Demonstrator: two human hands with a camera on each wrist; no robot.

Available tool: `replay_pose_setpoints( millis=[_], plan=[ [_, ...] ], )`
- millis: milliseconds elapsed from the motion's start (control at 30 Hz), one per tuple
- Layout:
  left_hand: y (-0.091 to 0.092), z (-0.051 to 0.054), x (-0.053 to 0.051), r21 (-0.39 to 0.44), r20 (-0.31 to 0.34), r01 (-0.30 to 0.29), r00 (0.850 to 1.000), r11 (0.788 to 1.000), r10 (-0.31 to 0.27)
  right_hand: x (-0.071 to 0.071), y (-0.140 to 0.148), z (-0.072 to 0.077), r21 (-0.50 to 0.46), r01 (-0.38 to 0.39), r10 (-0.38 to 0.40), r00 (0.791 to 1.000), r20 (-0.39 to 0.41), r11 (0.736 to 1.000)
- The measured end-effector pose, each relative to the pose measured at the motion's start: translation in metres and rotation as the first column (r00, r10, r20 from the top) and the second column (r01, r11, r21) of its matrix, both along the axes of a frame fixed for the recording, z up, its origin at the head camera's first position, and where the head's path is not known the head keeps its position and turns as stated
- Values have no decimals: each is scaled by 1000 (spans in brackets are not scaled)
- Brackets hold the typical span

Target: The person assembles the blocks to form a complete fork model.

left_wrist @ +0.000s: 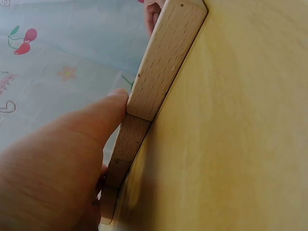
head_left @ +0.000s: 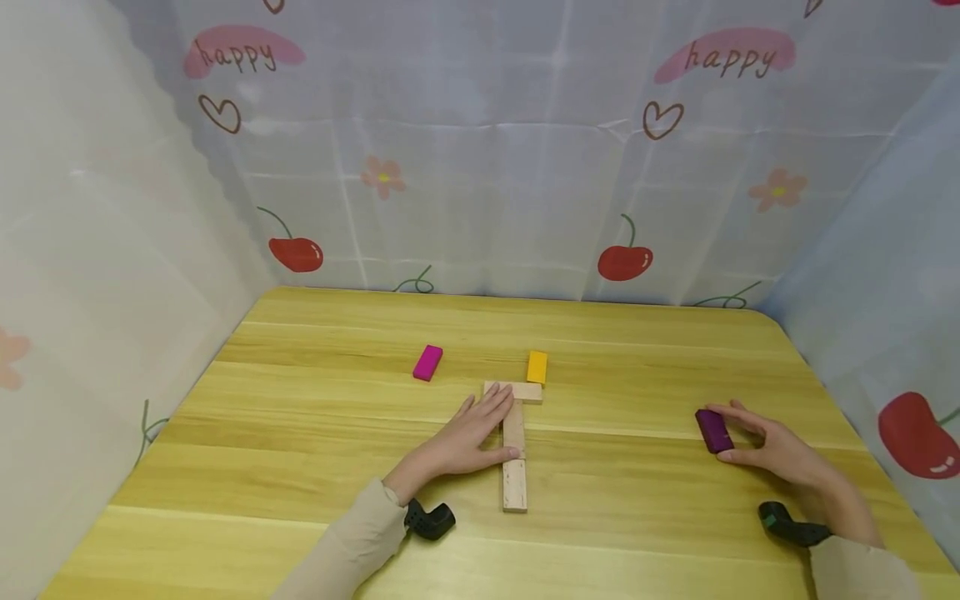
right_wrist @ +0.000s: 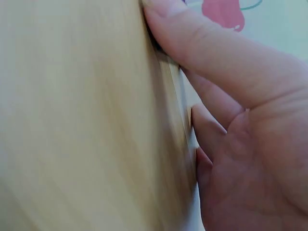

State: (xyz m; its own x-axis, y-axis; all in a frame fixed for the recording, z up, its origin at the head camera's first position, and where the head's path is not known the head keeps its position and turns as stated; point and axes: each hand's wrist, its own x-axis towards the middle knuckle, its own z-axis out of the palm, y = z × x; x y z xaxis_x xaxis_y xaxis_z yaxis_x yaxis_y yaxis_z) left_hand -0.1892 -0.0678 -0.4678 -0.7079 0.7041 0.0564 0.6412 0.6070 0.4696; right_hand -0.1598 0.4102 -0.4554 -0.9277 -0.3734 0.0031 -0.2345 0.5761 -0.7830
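Observation:
Three plain wooden blocks form a T on the table: one crosswise block point(head_left: 529, 393) at the far end, then an upper stem block point(head_left: 514, 427) and a lower stem block point(head_left: 514, 487) end to end. My left hand point(head_left: 467, 439) rests on them, fingertips on the crosswise block and thumb by the joint of the stem. In the left wrist view the thumb touches the block edge near that joint. Off to the right, my right hand point(head_left: 783, 457) pinches a dark purple block point(head_left: 713, 431) between thumb and fingers. The right wrist view shows little of this block behind the thumb.
A yellow block point(head_left: 537, 367) lies just behind the right end of the crosswise block. Farther left is a magenta block point(head_left: 428, 363). Printed curtains point(head_left: 480, 167) close off the back and both sides of the wooden table point(head_left: 300, 467).

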Motion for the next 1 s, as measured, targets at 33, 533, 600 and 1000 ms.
replay_pose_setpoints(
  millis=[33,533,600,1000],
  plan=[
    [0,0,0,1,4,0,1000,1000,0,0,-1,-1,-7,8,-8,1000,0,1000],
    [0,1,0,-6,4,-5,1000,1000,5,-14,-22,13,68,121,-122,992,19,990],
    [0,2,0,-6,5,-4,1000,1000,4,-18,-30,17,64,121,-122,993,3,991],
    [0,5,1,-4,8,-5,1000,1000,5,-52,-86,39,3,133,-133,991,-17,991]
  ],
)
